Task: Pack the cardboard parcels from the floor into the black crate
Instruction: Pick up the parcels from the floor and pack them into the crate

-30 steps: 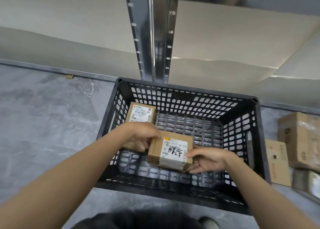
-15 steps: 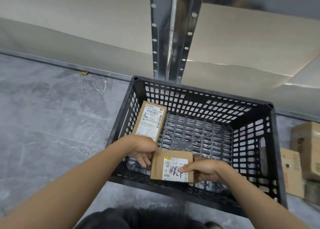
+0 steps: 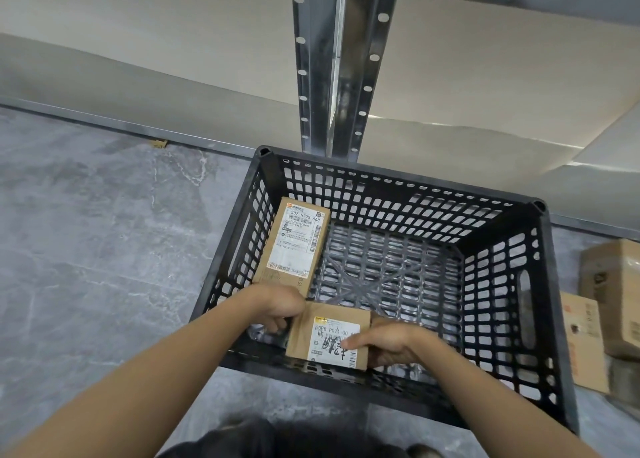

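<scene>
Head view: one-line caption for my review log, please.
Both hands, left and right, set a small labelled parcel into the black crate beside another.

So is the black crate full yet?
No. The crate holds only two parcels; most of its mesh floor is bare.

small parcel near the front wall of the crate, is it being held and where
Yes: the small labelled parcel is held by both hands, left hand at its left edge, right hand over its right edge and label.

1. Even, soft indoor light; moderately bright.
2. Glare streaks the metal post (image 3: 341,59) at 12 o'clock.
3. Wide-angle bending at edges.
4. Forearms at 6 o'clock slightly soft.
</scene>
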